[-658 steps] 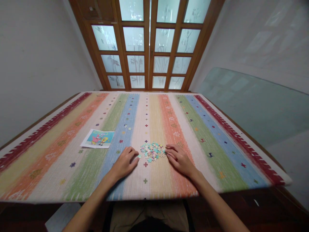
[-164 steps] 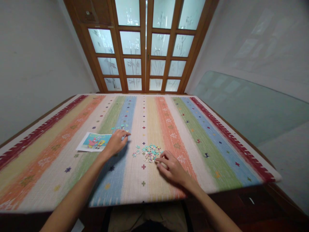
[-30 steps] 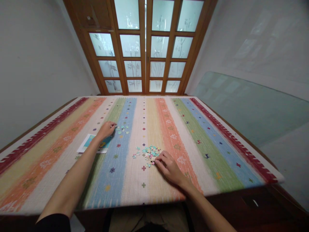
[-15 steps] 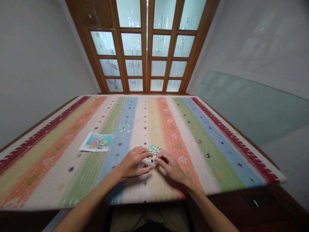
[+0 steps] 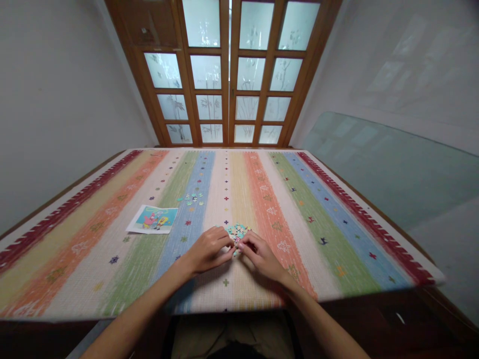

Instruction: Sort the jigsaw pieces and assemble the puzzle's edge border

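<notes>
A pile of small jigsaw puzzle pieces (image 5: 239, 230), mostly turquoise with some yellow and pink, lies on the striped tablecloth near its front. Over the pile's near side, my left hand (image 5: 215, 249) is closed, thumb and fingers pinched together. My right hand (image 5: 262, 257) meets it from the right, its thumb and forefinger pinching too. The fingertips of both hands nearly touch, and they hide most of whatever lies between them. To the left rests a picture card (image 5: 153, 219) with a pink and a yellow cartoon figure on a turquoise ground.
A loose group of turquoise puzzle pieces (image 5: 192, 199) lies farther back, beyond the card. The striped tablecloth (image 5: 292, 219) covers the wide table. Wooden doors with glass panes (image 5: 224, 99) stand behind it. A pale glass panel (image 5: 389, 159) leans at the right wall.
My left thumb and fingers have closed from a wider gap. Both hands' fingertips have come together over the pile. The whole view has shifted slightly.
</notes>
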`<control>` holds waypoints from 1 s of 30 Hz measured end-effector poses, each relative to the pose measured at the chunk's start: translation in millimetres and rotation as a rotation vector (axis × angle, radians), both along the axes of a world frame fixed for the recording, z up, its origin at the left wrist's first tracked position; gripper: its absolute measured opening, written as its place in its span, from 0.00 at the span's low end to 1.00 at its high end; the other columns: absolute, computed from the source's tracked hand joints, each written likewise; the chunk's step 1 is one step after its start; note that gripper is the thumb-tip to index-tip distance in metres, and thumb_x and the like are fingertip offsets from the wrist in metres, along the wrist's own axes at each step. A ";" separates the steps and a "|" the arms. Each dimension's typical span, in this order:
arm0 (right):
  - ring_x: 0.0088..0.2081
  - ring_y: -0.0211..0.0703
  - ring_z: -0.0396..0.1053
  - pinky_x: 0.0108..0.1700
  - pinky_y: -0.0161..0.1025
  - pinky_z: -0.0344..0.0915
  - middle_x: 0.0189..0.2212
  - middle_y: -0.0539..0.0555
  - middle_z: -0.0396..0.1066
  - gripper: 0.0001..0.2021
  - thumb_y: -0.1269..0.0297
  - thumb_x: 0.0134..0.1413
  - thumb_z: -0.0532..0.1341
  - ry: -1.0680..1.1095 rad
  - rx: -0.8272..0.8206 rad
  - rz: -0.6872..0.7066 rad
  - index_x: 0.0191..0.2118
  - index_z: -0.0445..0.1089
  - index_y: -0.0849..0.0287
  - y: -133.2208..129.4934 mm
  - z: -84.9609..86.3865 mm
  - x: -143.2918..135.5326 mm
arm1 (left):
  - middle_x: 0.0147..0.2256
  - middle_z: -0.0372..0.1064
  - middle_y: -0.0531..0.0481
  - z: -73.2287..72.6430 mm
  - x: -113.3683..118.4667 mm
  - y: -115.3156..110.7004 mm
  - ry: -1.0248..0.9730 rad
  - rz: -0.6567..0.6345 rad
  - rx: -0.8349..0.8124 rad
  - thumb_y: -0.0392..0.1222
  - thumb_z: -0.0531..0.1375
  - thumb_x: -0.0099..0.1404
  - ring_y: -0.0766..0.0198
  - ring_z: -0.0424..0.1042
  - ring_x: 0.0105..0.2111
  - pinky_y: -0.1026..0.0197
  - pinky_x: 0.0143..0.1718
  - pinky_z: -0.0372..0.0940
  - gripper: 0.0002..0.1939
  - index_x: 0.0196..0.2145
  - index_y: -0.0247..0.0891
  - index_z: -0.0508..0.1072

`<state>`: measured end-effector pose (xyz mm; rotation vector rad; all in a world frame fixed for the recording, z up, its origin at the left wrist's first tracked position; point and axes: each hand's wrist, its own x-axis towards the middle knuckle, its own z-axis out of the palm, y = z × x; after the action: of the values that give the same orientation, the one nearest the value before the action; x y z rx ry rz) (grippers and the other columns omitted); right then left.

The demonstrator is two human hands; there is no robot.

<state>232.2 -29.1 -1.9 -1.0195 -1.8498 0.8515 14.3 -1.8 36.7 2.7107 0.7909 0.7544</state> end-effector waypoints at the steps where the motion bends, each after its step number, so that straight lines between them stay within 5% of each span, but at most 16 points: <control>1: 0.34 0.43 0.67 0.38 0.39 0.65 0.32 0.52 0.68 0.12 0.59 0.70 0.57 0.004 0.005 0.000 0.34 0.70 0.56 1.3 0.5 -1.3 | 0.32 0.73 0.48 1.0 -0.1 1.5 -0.011 0.001 -0.044 0.40 0.56 0.72 0.59 0.71 0.35 0.57 0.40 0.65 0.08 0.35 0.39 0.74; 8: 0.34 0.43 0.68 0.38 0.40 0.65 0.35 0.53 0.68 0.08 0.63 0.69 0.57 0.014 0.047 -0.089 0.42 0.73 0.56 4.9 -1.6 0.7 | 0.34 0.75 0.49 10.7 -16.8 26.9 -0.112 0.119 -0.231 0.43 0.57 0.72 0.61 0.73 0.33 0.59 0.38 0.68 0.08 0.36 0.39 0.73; 14: 0.33 0.43 0.66 0.36 0.41 0.65 0.35 0.54 0.67 0.08 0.65 0.67 0.58 -0.042 0.095 -0.161 0.44 0.74 0.58 1.9 -12.6 22.6 | 0.34 0.77 0.49 16.6 -74.2 91.7 -0.206 0.484 -0.276 0.49 0.59 0.67 0.59 0.75 0.32 0.57 0.39 0.69 0.15 0.46 0.39 0.75; 19: 0.33 0.43 0.66 0.37 0.41 0.66 0.35 0.53 0.66 0.07 0.66 0.67 0.58 -0.094 0.114 -0.177 0.41 0.74 0.57 -1.8 -17.1 32.4 | 0.33 0.79 0.47 18.5 -118.4 147.9 -0.072 0.790 -0.298 0.49 0.60 0.61 0.54 0.77 0.35 0.56 0.43 0.69 0.16 0.42 0.39 0.80; 24: 0.32 0.41 0.66 0.36 0.40 0.65 0.35 0.53 0.65 0.08 0.68 0.67 0.57 -0.121 0.095 -0.155 0.39 0.74 0.58 -6.6 -19.1 31.7 | 0.28 0.78 0.47 12.9 -136.1 177.8 -0.040 0.882 -0.323 0.47 0.62 0.55 0.51 0.77 0.35 0.55 0.43 0.68 0.13 0.34 0.37 0.81; 30: 0.33 0.41 0.66 0.36 0.39 0.65 0.36 0.53 0.65 0.07 0.69 0.66 0.57 -0.126 0.070 -0.148 0.37 0.73 0.58 -9.1 -21.7 30.7 | 0.28 0.79 0.47 -1.9 -137.4 187.0 -0.012 0.927 -0.397 0.45 0.62 0.53 0.53 0.78 0.35 0.58 0.41 0.69 0.12 0.31 0.37 0.81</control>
<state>263.0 -38.2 -23.7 -1.1725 -1.8680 0.6436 -123.0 185.2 34.8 1.9024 1.9821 0.6502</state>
